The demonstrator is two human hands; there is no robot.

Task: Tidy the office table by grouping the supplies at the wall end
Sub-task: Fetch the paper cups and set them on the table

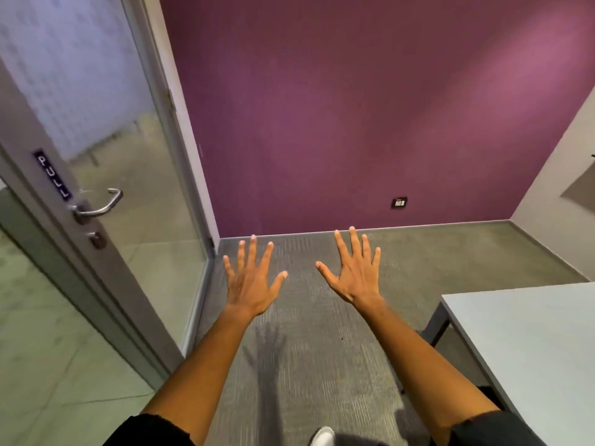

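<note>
**Both Hands Spread Over the Carpet, Table at the Right Edge**

Black sleeves [151, 429] ended at the bottom of the view, and from them two bare forearms reached forward and slightly inward over the grey carpet [306, 365]. Between the sleeves, at the very bottom edge, showed the tip of a white shoe [323, 436].

The left hand [249, 283] was held out flat, back upward, with its fingers straight and fanned wide apart and the thumb angled off toward the right. It held nothing and touched nothing. The right hand [354, 276] mirrored it: back upward, fingers straight and splayed, thumb pointing left toward the other hand, holding nothing. The two hands were level with each other and apart, with bare carpet showing between the thumbs. A faint shadow of an arm lay on the carpet below the left forearm.

The office table [528, 342], pale grey with a dark leg, stood at the lower right, to the right of the right forearm; only one corner of its top was in view, and no supplies could be seen on that part.

Ahead stood a purple wall [354, 107] with a small socket plate [399, 202] low down near the skirting. At the left a glass door [106, 175] stood ajar, with a curved metal handle [99, 204], a keyhole below it and a dark label reading PULL [52, 174] above.
</note>
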